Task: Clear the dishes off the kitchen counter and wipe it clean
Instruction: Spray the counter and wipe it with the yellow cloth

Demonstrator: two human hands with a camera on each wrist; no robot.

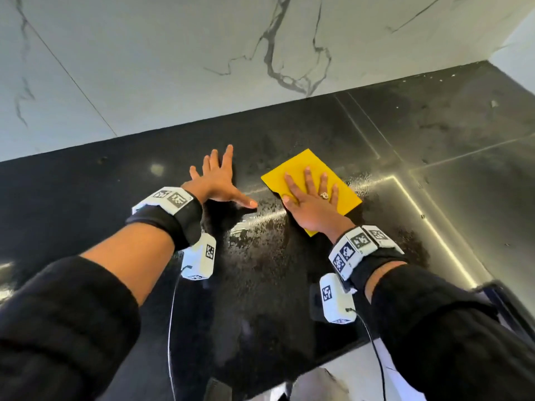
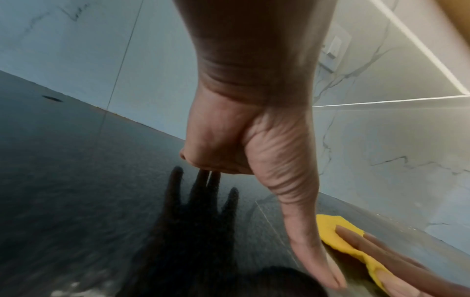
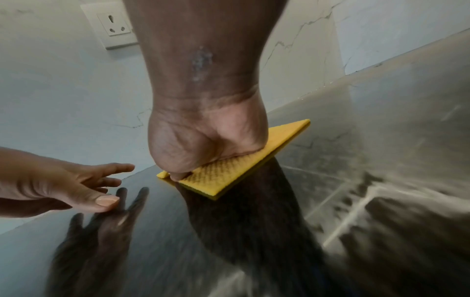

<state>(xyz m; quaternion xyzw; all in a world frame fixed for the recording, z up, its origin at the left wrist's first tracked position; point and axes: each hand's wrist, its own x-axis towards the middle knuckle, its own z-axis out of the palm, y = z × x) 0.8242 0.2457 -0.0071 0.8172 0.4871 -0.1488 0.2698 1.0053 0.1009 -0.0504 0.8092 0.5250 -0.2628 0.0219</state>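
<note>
A flat yellow cloth (image 1: 301, 166) lies on the glossy black counter (image 1: 86, 180). My right hand (image 1: 311, 195) presses flat on it with straight, spread fingers, a ring on one finger. The right wrist view shows the heel of that hand on the cloth (image 3: 254, 164). My left hand (image 1: 220, 180) rests flat on the bare counter just left of the cloth, fingers spread and thumb pointing right. In the left wrist view the cloth (image 2: 333, 231) shows beyond my left thumb. Wet streaks (image 1: 260, 227) cover the counter between and below my hands.
A white marble wall (image 1: 173, 68) runs along the back of the counter and turns a corner at the far right. A wall socket (image 3: 114, 24) sits on it. The counter's front edge (image 1: 341, 354) is near my body. No dishes are in view.
</note>
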